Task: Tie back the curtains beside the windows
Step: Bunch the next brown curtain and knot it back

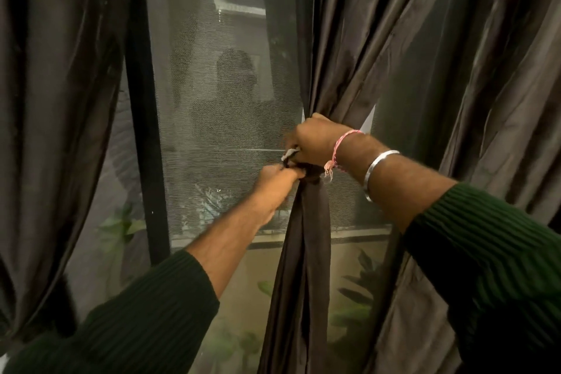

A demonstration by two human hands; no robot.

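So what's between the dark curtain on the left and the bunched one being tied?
In the head view, between the left curtain and the gathered curtain lie a black window frame post and a mesh window screen, with greenery behind.

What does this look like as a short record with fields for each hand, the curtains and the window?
left hand: fingers curled round the tie end at the gathered curtain
right hand: grips the bunched curtain and a pale tie
right curtain: gathered into a narrow bundle, hanging below the hands
left curtain: hangs loose, not held
window: mesh screen, dark frame bar left of centre
wrist: pink thread and metal bangle on right arm
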